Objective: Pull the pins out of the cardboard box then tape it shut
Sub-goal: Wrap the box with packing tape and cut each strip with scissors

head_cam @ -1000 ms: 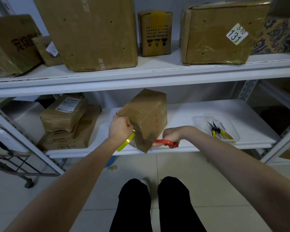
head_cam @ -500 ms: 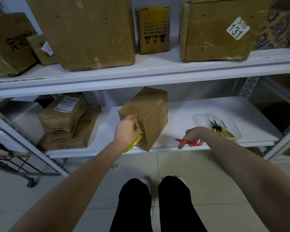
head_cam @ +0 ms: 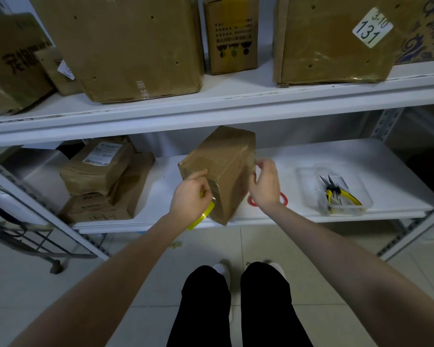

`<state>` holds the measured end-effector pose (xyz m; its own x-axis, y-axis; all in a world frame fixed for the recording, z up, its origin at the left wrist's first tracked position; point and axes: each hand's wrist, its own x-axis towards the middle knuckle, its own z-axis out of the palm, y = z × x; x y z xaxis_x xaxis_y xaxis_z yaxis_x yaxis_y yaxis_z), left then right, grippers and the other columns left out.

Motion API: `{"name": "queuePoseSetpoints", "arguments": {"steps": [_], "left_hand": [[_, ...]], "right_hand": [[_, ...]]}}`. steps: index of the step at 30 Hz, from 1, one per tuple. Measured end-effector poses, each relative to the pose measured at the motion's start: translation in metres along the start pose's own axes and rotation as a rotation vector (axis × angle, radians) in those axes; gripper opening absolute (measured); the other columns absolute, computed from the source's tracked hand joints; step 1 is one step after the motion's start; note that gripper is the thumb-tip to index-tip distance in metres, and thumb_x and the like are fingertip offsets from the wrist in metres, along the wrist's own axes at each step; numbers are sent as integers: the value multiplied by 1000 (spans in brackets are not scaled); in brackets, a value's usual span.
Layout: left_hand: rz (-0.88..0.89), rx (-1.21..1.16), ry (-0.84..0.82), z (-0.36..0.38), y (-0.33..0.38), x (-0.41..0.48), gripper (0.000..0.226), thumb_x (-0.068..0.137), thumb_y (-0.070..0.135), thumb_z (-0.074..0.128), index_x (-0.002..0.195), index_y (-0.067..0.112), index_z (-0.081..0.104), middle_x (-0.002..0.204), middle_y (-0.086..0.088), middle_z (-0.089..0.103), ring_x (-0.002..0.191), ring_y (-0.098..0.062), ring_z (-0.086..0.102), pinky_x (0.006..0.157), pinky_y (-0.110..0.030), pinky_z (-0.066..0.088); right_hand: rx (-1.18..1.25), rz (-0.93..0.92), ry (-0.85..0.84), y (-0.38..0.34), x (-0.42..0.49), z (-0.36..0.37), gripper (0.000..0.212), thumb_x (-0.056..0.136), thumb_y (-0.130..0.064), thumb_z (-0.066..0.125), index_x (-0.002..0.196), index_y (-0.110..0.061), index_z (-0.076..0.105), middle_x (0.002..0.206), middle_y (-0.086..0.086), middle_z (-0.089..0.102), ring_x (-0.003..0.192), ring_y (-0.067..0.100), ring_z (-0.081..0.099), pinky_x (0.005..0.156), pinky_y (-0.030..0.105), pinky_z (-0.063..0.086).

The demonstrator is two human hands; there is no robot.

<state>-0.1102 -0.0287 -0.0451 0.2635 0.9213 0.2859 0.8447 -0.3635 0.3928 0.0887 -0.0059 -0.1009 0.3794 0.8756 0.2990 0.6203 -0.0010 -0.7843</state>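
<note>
Scissors (head_cam: 283,198) dropped behind right hand (head_cam: 263,186) at box (head_cam: 223,156); left hand (head_cam: 191,196) grips tape (head_cam: 206,214).

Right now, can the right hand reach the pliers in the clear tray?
Probably yes. The right hand is at the box; the pliers lie in a tray open on top, and only flat red scissors lie between on the shelf.

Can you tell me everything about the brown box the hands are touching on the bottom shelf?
The cardboard box is brown, with tiny holes, red marks on its right face and shiny clear tape. It stands tilted at the front of the white lower shelf. The left hand, holding a yellow tape roll, touches its left face; the blurred right hand touches its right face.
</note>
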Motion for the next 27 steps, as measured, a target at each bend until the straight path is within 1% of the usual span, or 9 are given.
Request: {"name": "queuePoseSetpoints", "arguments": {"steps": [2,4,6,9,12,16,18,23,27], "left_hand": [[-2,-20,46,-3,-1,2,9,81,11,61,74,7,64,132,1,59,106,-18,62,80,-23,43],[-11,-29,102,-10,-4,4,11,81,11,60,73,4,65,120,-4,66,104,-23,63,79,-27,45],[-23,-26,105,-16,-11,7,13,80,13,57,71,6,62,108,-11,69,99,-30,63,79,-36,50],[-47,58,6,-25,-22,9,17,82,11,56,66,15,52,115,-12,66,103,-33,61,81,-43,51],[-66,111,-47,-30,-27,9,25,81,12,56,63,23,44,125,-8,63,104,-31,62,82,-40,50],[-122,72,7,-30,-27,7,18,79,11,53,66,19,45,98,-10,66,90,-32,62,73,-39,50],[-156,39,17,-32,-28,7,14,79,10,52,67,16,49,89,-9,65,84,-32,61,71,-38,49],[-277,-121,-30,-38,-21,10,20,84,12,57,65,18,56,87,-7,65,89,-26,60,75,-31,45],[-347,-242,-83,-39,-5,13,31,83,13,63,56,23,49,73,0,57,81,-19,55,69,-24,35]], "right_hand": [[29,-339,82,-34,-8,-6,25,90,-17,50,112,-6,55,115,10,55,107,25,52,91,35,45],[-90,-634,-20,-52,-13,-5,37,86,-32,51,117,-12,57,123,6,56,115,24,50,95,37,40],[-321,-805,-120,-54,-15,2,51,80,-44,61,124,-18,58,130,4,56,121,24,51,99,38,36],[-423,-744,-271,-53,-11,8,59,73,-30,79,127,-16,61,131,6,59,119,28,57,99,41,41],[-402,-715,-421,-58,-4,4,60,81,-29,74,135,-14,54,143,6,50,133,25,45,108,40,39],[-430,-719,-556,-60,2,-8,50,94,-28,58,141,-16,46,151,3,37,142,18,31,115,35,27],[-434,-750,-567,-58,5,-17,46,96,-23,55,141,-15,47,150,3,38,141,18,33,116,33,27],[-377,-772,-568,-50,5,-39,39,91,-7,52,129,-11,60,140,4,52,133,17,46,113,29,33],[-390,-643,-474,-54,3,-55,36,91,-14,48,122,-18,66,133,-4,59,120,15,57,102,31,45]]}}
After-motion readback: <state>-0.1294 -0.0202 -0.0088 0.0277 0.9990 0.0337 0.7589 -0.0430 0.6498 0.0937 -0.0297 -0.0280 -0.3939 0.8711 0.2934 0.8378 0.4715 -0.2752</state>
